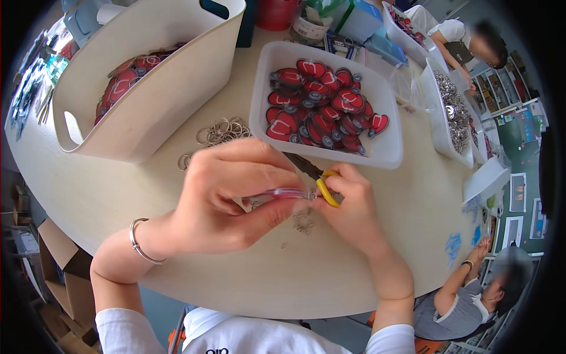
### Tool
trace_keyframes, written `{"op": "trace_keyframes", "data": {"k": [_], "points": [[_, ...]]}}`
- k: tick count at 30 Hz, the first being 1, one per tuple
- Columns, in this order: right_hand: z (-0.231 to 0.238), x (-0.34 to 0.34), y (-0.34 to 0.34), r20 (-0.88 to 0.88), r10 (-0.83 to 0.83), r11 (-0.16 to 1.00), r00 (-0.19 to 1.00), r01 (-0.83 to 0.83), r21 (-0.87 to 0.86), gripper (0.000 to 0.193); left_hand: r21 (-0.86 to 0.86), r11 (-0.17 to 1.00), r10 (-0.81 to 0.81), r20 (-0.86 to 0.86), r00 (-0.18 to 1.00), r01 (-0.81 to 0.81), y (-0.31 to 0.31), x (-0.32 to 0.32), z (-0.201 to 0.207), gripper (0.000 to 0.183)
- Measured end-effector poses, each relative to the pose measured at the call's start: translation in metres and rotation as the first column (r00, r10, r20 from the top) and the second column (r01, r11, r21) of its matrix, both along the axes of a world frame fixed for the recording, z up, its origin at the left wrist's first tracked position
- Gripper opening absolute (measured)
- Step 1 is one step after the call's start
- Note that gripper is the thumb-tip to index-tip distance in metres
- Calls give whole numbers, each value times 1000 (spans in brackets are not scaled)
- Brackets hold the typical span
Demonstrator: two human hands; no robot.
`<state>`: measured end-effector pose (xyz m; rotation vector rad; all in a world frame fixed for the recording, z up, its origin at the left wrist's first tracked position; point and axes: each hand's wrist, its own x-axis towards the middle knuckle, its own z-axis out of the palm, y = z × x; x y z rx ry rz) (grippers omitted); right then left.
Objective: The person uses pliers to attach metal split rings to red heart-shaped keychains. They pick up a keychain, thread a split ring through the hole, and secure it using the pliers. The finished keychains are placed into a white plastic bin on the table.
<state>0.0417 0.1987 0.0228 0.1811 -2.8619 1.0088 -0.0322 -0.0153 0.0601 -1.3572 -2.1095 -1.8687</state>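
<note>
Between the thumb and fingers of my left hand (227,197) is a flat red charm (284,193), seen edge-on and slightly blurred. My right hand (356,206) is closed around yellow-handled pliers (327,193), their dark jaws pointing up and left past my left fingers. The right thumb and fingertips meet a small metal link at the charm's right end; its detail is too small to make out. Below lies a little pile of small metal rings (303,222). Beyond my left hand is a heap of larger split key rings (224,131).
A white tub (389,158) of red charms (324,106) stands ahead. On the left is a tall cream basket (159,115) with more. At right, a long bin (443,147) holds metal fittings (453,112). Two people (466,44) sit along the right side. Cardboard boxes (68,265) stand lower left.
</note>
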Motion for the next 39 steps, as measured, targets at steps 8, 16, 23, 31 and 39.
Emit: {"op": "trace_keyframes", "data": {"k": [8, 16, 23, 31, 39], "points": [[46, 15, 3, 209, -76, 936, 975, 142, -323, 19, 24, 996, -87, 179, 980, 84, 17, 19, -32, 14], [62, 29, 0, -27, -82, 816, 996, 52, -575, 12, 87, 984, -168, 215, 962, 153, 20, 28, -30, 14], [63, 34, -5, -65, -110, 798, 992, 49, -601, 12, 122, 976, -204, 193, 960, 182, 23, 32, -32, 15], [62, 35, -8, -106, -115, 815, 988, 32, -578, 15, 168, 965, -230, 178, 957, 201, 25, 35, -33, 16], [63, 38, -9, -132, -114, 810, 985, 15, -586, 16, 188, 960, -242, 169, 955, 210, 26, 35, -33, 16]]}}
